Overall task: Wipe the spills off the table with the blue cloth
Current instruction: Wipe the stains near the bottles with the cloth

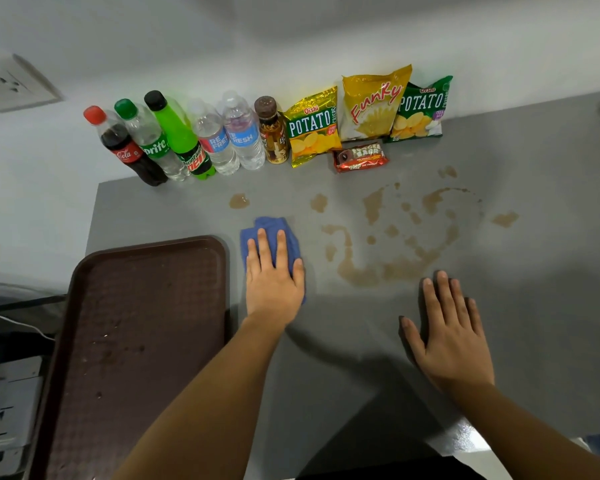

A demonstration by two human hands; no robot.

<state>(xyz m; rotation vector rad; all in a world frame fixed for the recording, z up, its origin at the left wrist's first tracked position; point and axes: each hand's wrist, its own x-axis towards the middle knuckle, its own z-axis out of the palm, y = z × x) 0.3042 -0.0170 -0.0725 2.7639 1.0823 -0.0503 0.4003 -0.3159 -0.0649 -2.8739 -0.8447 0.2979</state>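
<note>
I see the cloth [269, 225], blue and bunched into a rumpled pad, just right of the tray [136, 341]. My left hand [274, 289] presses it with straight fingers. Brown spills [357, 271] lie further right of the tray. My right hand [451, 344] rests flat on the table [541, 289], fingers spread, holding nothing.

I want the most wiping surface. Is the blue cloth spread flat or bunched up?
Bunched up: the blue cloth shows thick folds and is barely wider than the left hand pressing it.

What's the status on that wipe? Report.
Left hand flat on blue cloth, right hand flat on table, empty. Brown spills unwiped, right of cloth. Nothing between.
</note>
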